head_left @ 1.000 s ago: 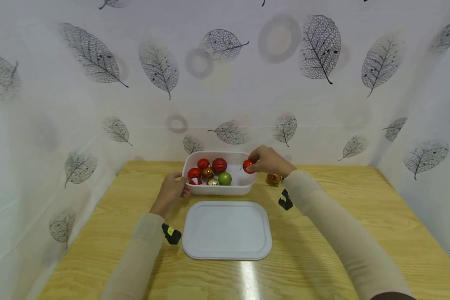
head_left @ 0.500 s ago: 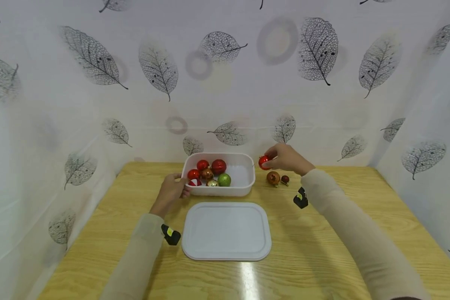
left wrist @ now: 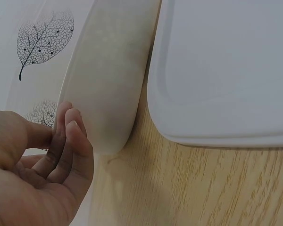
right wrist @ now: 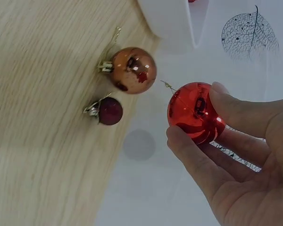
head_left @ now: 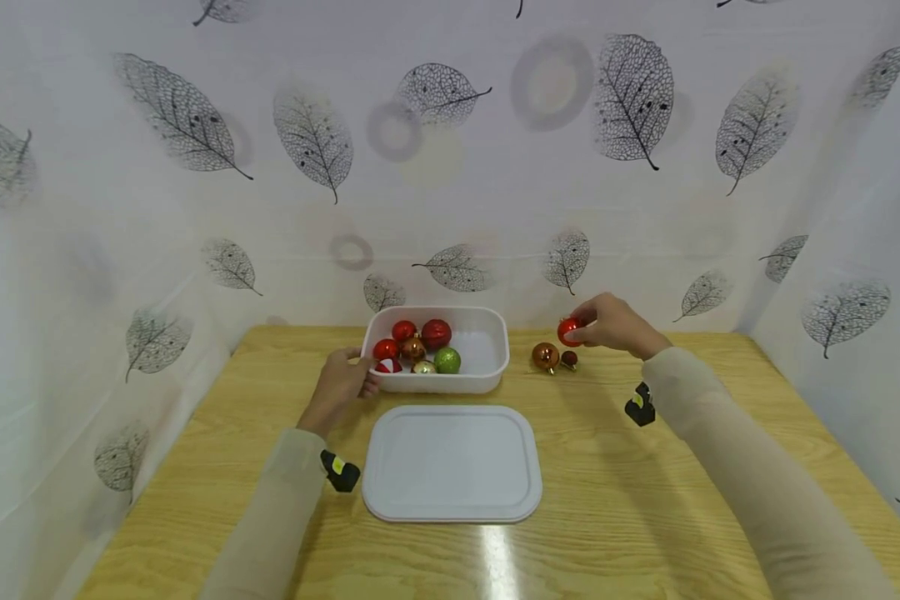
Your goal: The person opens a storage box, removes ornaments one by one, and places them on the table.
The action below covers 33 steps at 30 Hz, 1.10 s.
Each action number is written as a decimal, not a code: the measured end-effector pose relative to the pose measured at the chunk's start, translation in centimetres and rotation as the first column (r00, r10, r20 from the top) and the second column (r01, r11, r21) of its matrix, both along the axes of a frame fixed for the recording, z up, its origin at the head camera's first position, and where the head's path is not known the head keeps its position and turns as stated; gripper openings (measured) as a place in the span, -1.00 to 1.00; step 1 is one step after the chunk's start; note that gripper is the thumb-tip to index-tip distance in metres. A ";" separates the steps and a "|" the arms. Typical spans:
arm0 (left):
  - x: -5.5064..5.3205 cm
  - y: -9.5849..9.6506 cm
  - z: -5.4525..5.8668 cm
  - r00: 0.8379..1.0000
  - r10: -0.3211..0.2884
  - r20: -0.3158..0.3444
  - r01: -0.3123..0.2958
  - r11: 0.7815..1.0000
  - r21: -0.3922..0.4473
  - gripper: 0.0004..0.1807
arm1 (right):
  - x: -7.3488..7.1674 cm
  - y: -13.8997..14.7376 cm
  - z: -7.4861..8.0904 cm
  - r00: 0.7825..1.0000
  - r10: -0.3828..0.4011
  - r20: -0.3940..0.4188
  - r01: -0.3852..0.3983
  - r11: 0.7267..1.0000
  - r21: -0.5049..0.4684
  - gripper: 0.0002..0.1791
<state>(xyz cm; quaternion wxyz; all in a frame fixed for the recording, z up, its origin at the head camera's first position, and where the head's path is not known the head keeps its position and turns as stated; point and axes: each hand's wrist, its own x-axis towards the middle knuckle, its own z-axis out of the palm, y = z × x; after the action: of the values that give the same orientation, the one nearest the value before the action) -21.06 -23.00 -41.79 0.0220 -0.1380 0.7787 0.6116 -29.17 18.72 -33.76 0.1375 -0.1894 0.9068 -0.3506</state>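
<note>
In the head view, a white plastic box (head_left: 480,382) holds several Christmas baubles, among them a glittery green bauble (head_left: 447,361) and a dark red bauble (head_left: 436,334). My left hand (head_left: 337,385) grips the box's left wall, thumb over the rim; the left wrist view shows its curled fingers (left wrist: 78,141) against the outside. To the right of the box, my right hand (head_left: 613,323) pinches a shiny red bauble (right wrist: 194,110) between thumb and fingers, above the table. Close by on the wood lie a copper bauble (right wrist: 134,70) and a small dark red bauble (right wrist: 110,111).
A white lid (head_left: 452,463) lies flat on the wooden table (head_left: 645,500), in front of the box. Behind and at the sides hangs a pale curtain (head_left: 450,183) with a leaf print.
My right hand has carried the red bauble from over the box's right end out to the right, past the copper and small dark red baubles. My left hand stays on the box.
</note>
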 end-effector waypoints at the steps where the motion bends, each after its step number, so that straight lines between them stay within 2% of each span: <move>1: 0.0 0.0 0.0 1.000 -0.001 0.001 0.001 1.000 -0.001 -0.53 | 0.0 0.3 -0.1 1.000 -0.003 0.001 0.003 1.000 0.001 -0.55; 8: -0.1 -0.1 -0.1 1.000 -0.002 0.003 0.002 1.000 -0.006 -0.52 | 0.4 2.1 -1.1 0.999 -0.033 0.035 0.033 0.999 -0.002 -0.51; 21: -0.1 -0.1 0.0 1.000 -0.001 0.009 0.001 1.000 -0.016 -0.52 | 0.6 4.4 -3.9 0.993 -0.079 0.082 0.080 0.997 -0.019 -0.49; 27: -0.1 -0.1 -0.1 1.000 -0.003 0.012 0.003 1.000 -0.018 -0.52 | 0.5 4.9 -5.3 0.993 -0.096 0.064 0.094 0.995 0.040 -0.40; 33: -0.1 0.0 -0.1 1.000 0.005 0.019 -0.005 1.000 -0.025 -0.54 | 0.4 5.1 -5.9 0.995 -0.094 0.043 0.091 0.994 0.065 -0.39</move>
<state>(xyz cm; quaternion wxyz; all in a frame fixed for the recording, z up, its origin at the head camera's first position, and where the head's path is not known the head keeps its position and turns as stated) -21.18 -23.05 -41.85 0.0262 -0.1462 0.7858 0.6004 -28.82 23.83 -39.68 0.1479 -0.1345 0.9218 -0.3321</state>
